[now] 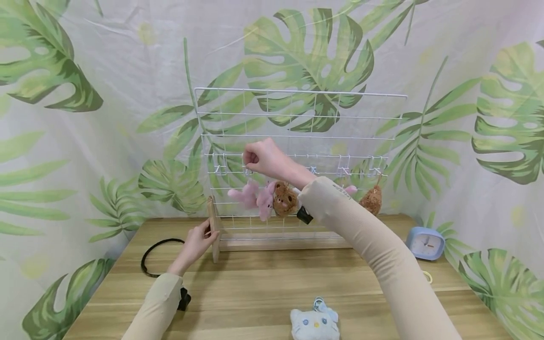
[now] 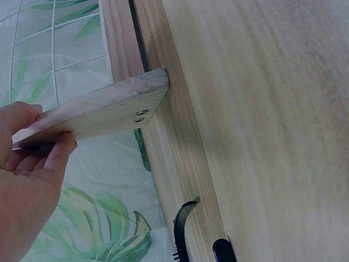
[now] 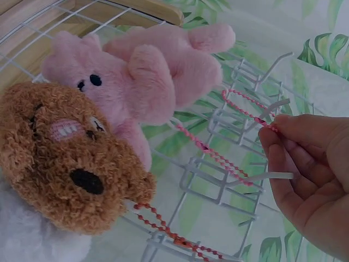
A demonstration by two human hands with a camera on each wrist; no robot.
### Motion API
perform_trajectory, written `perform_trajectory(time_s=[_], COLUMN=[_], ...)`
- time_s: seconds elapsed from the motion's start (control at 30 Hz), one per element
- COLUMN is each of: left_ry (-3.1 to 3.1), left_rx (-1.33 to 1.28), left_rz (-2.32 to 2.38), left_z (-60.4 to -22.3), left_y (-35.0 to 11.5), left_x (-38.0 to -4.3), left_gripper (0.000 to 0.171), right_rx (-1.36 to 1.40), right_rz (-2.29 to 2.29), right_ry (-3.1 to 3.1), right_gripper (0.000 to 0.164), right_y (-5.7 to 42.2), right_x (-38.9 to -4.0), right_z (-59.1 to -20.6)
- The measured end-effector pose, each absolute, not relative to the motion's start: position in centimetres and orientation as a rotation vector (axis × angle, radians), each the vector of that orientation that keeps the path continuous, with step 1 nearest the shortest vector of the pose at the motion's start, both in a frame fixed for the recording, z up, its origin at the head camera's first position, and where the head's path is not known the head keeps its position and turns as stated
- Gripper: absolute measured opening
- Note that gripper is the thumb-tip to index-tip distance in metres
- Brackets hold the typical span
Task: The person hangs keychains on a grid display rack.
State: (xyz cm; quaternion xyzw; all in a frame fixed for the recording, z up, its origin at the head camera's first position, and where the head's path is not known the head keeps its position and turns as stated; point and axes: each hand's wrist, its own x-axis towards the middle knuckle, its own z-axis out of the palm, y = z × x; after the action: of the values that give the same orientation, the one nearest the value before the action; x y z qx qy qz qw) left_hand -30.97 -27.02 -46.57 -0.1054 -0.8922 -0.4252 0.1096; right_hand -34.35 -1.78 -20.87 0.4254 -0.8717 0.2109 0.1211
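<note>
My right hand (image 1: 269, 158) is at a hook on the white wire grid rack (image 1: 297, 138). In the right wrist view, its thumb and forefinger pinch the end of a pink ball chain (image 3: 248, 101) right by the hook's tip. That chain runs to a pink plush toy (image 3: 180, 63). Beside it hang another pink plush (image 3: 82, 68) and a curly brown plush (image 3: 65, 158), each by a chain on its own hook. My left hand (image 1: 195, 243) grips the wooden side foot (image 2: 103, 106) of the rack, thumb on one face and fingers on the other.
A second brown plush (image 1: 371, 200) hangs near the rack's right end. At the table's right stand a blue clock (image 1: 426, 243) and a yellow ring (image 1: 427, 277). A white cat plush (image 1: 315, 326) lies in front. A black toothed headband (image 1: 146, 257) lies left.
</note>
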Motion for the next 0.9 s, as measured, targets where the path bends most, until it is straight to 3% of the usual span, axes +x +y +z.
perform_trajectory(time_s=[0.5,0.9], left_ry=[-2.606,-2.602], left_rx=[-0.323,-0.328], left_rz=[-1.260,-1.280], left_z=[-46.7,-46.7], left_y=[-26.9,-26.9], left_x=[-31.1,-31.2], left_gripper=[0.048,0.047], right_rx=[1.231,1.290], right_rz=[0.635,0.784], right_ry=[-2.545,-2.433], right_gripper=[0.008,0.005], right_y=[-1.2,2.9], right_x=[-34.4,-30.4], right_z=[-21.6,-22.1])
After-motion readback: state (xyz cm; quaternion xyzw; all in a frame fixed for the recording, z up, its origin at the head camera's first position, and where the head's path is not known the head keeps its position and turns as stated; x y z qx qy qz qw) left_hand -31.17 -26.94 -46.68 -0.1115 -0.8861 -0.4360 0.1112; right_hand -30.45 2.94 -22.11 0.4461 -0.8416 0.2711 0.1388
